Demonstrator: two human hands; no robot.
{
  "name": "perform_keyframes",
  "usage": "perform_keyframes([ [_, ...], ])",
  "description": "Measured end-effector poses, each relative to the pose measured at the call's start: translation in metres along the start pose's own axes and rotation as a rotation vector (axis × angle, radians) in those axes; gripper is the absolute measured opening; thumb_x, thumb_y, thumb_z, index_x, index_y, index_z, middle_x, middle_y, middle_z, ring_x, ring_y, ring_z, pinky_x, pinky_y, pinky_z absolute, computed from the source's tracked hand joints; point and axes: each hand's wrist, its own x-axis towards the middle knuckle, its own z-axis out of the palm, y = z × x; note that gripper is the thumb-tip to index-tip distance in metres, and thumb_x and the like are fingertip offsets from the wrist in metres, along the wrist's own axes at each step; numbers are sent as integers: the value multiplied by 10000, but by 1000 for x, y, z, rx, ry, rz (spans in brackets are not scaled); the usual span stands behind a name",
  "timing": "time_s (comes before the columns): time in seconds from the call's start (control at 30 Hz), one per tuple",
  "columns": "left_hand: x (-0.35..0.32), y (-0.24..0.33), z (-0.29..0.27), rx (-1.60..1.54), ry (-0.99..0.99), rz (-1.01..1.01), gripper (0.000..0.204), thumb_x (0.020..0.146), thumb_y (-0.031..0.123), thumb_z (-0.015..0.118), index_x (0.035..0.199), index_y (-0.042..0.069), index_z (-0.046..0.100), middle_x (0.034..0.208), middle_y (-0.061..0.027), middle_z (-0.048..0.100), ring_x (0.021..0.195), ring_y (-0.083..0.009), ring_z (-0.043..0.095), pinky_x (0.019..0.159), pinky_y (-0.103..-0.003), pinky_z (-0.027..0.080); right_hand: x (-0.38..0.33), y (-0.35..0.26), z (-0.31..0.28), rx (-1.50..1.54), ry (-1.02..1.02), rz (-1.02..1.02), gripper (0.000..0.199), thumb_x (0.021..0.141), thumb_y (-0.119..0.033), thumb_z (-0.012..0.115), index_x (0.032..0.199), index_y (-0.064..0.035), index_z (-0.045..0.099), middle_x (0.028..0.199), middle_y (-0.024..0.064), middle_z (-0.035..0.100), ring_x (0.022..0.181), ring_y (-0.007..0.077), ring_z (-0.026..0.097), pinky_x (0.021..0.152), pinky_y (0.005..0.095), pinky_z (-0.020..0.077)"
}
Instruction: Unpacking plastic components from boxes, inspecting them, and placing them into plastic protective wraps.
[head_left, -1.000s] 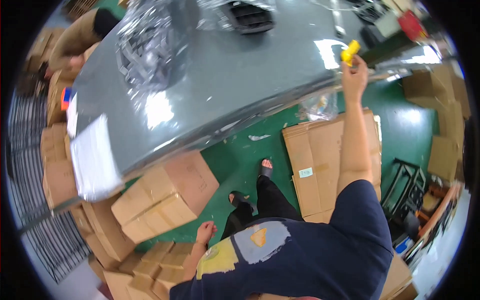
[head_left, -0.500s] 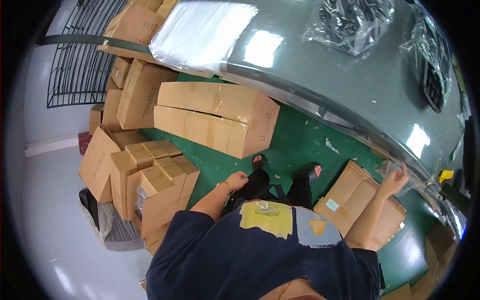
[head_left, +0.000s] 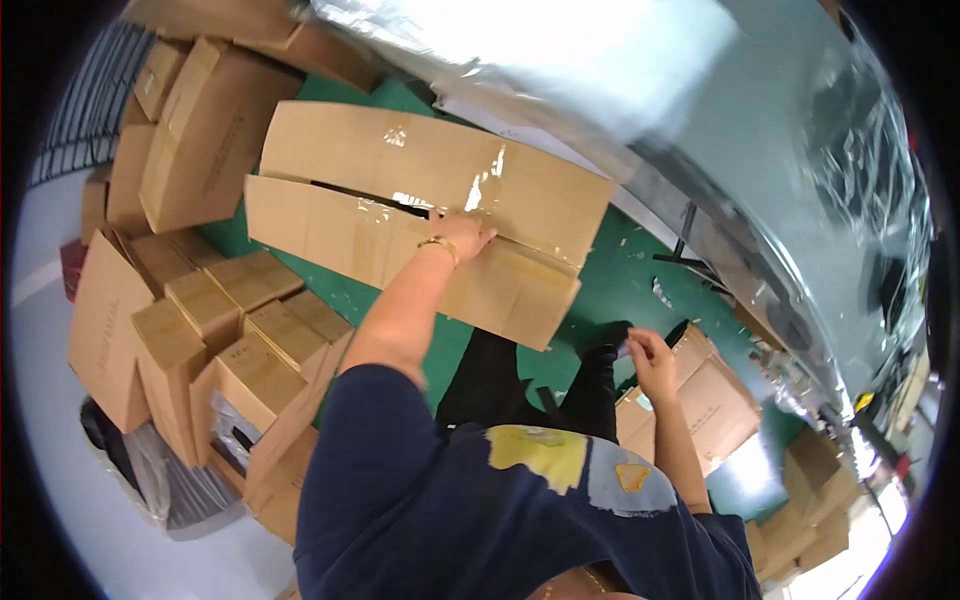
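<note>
A long cardboard box (head_left: 340, 240) lies on the green floor in front of me, with clear tape across its top and a dark gap between its two flaps. My left hand (head_left: 462, 235) is on top of it, its fingers curled over the flap edge at that gap. Off to the right, my right hand (head_left: 652, 362) hangs above the floor near my foot, its fingers bent inward in a pinch. Whatever may be between those fingertips is too small to make out. Below that hand lie flattened cardboard pieces (head_left: 715, 405).
Several cardboard boxes (head_left: 190, 310) are stacked at left beside a grey plastic-wrapped bundle (head_left: 205, 490). A tall carton (head_left: 215, 140) stands behind them. A grey-topped table (head_left: 740, 170) runs along the far right, with clear plastic film (head_left: 870, 150) on it. More cartons (head_left: 810, 490) sit at lower right.
My left hand has reached forward from beside my leg onto the long box. My right hand has come inward, away from the table edge, and its fingers have curled. My view has shifted.
</note>
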Motion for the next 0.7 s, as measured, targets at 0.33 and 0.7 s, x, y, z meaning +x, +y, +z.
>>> perform_keyframes([
  [0.33, -227, -109, 97, -365, -66, -301, 272, 803, 348, 589, 821, 78, 620, 804, -147, 635, 717, -323, 621, 612, -433, 493, 206, -120, 218, -1022, -312, -673, 923, 626, -278, 770, 1391, -215, 257, 1418, 190, 205, 1307, 341, 234, 1024, 492, 279],
  [0.7, -74, -73, 59, -532, 778, -57, 374, 778, 212, 611, 1090, 23, 526, 1233, -178, 476, 1183, -343, 413, 1007, -441, 305, 204, -164, 220, -1097, -316, -650, 720, 682, -53, 576, 1357, -179, 359, 1329, 209, 405, 1226, 346, 399, 973, 434, 377],
])
